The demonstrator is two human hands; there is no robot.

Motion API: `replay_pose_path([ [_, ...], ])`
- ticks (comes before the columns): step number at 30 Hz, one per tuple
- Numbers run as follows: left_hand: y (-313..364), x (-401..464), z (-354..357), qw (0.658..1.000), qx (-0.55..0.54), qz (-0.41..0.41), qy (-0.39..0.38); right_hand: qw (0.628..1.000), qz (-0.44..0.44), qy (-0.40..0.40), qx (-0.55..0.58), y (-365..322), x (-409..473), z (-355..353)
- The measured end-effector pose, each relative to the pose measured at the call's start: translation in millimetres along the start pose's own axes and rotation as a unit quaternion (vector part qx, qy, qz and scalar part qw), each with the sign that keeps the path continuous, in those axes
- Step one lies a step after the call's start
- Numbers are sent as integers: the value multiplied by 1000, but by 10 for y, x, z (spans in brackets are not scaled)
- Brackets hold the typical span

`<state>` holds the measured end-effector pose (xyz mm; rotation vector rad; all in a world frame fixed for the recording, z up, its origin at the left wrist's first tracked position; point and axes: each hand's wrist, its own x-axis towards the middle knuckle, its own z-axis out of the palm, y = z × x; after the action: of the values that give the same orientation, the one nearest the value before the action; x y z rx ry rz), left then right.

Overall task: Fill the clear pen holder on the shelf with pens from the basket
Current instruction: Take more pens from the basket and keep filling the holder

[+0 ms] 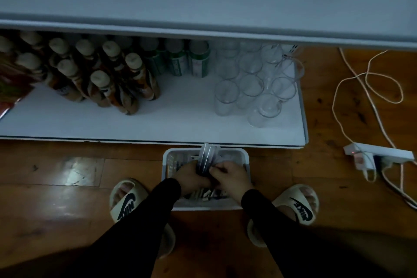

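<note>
A white basket (244, 156) with loose pens (208, 195) sits on the floor against the shelf's front edge, between my feet. Both hands are inside it. My left hand (190, 176) grips a bunch of dark pens (205, 157) that stick up and forward out of the basket. My right hand (231, 177) is closed beside it, fingers on the same bunch. Several clear pen holders (266, 108) stand empty at the right end of the low white shelf (158, 124), the nearest one just beyond the basket.
Brown bottles (108, 83) and green cans (198, 61) fill the shelf's left and middle. An upper shelf board (203, 29) overhangs the back. A power strip (379, 156) and loose white cables (370, 88) lie on the wooden floor at the right. My sandalled feet flank the basket.
</note>
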<state>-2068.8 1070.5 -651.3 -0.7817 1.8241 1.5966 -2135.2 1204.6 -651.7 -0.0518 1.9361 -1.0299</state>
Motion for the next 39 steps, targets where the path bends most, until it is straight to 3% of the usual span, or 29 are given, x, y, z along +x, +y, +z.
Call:
replay_pose_path([
  [6, 414, -611, -170, 993, -29, 89, 71, 994, -99, 36, -6, -640, -475, -97],
  [11, 692, -1171, -243, 968, -164, 173, 79, 981, -124, 23, 146, -1091, -893, -193],
  [15, 846, -1504, -308, 946, -219, 196, 136, 968, -171, 41, 181, -1406, -1146, -302],
  [22, 1238, -1889, -628, 914, -258, 256, 180, 939, -311, 54, 137, -2071, -1604, -544],
  [32, 2138, -2185, -1248, 827, -375, 338, 245, 910, -375, 99, 145, -3082, -1663, -876],
  [39, 2347, -2049, -1491, 788, -443, 349, 245, 864, -458, 204, 35, -3655, -1275, -1142],
])
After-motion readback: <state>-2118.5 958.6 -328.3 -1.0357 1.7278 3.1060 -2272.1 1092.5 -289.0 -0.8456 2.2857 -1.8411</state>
